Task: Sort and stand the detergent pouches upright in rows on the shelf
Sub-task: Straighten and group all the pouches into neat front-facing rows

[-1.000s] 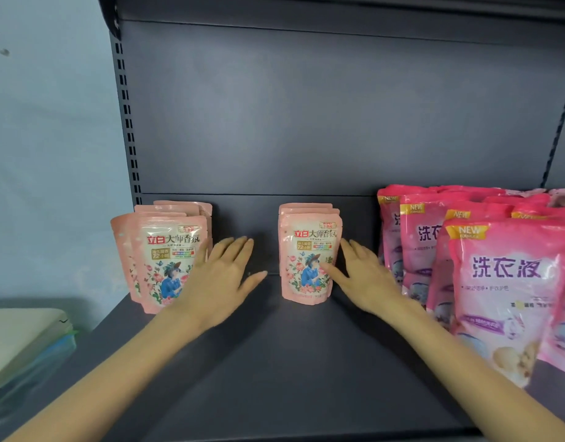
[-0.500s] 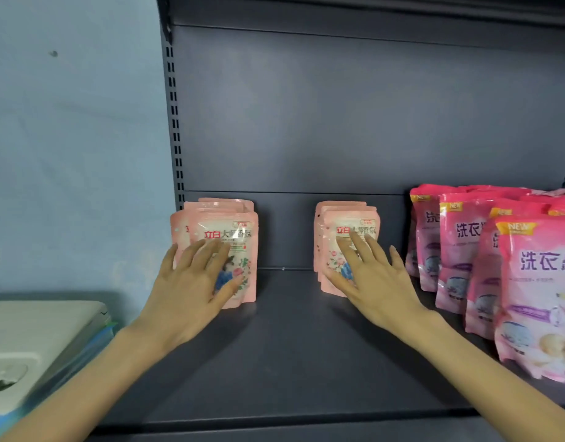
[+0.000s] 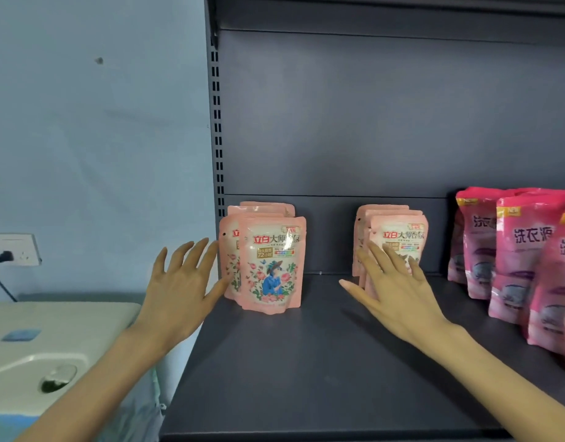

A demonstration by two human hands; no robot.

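The dark grey shelf [image 3: 306, 362] fills the centre and lower right of the frame. Three groups of pouches are stood upright on it, towards the back panel.

1. A group of pale pink pouches [image 3: 271, 266] is located at the left end of the shelf, just beside the slotted upright. Its front pouch is faced forward with the printed label fully shown.
2. A second group of pale pink pouches [image 3: 399, 231] is located at centre right, well apart from the first group.
3. Rows of dark pink pouches [image 3: 523, 256] are located at the right edge of the frame, partly cut off.

The left hand [image 3: 179, 288] is held at the left side of the first group. Its fingers are straight and spread, and nothing is gripped. The thumb is seen at the lower left edge of that group; whether contact is made cannot be told.

The right hand [image 3: 399, 295] is laid flat against the front of the second group. Its fingers are straight and apart, and nothing is clasped.

A white appliance [image 3: 51, 330] is seen at lower left, and a wall socket [image 3: 18, 250] with a plug is mounted on the blue wall above it.
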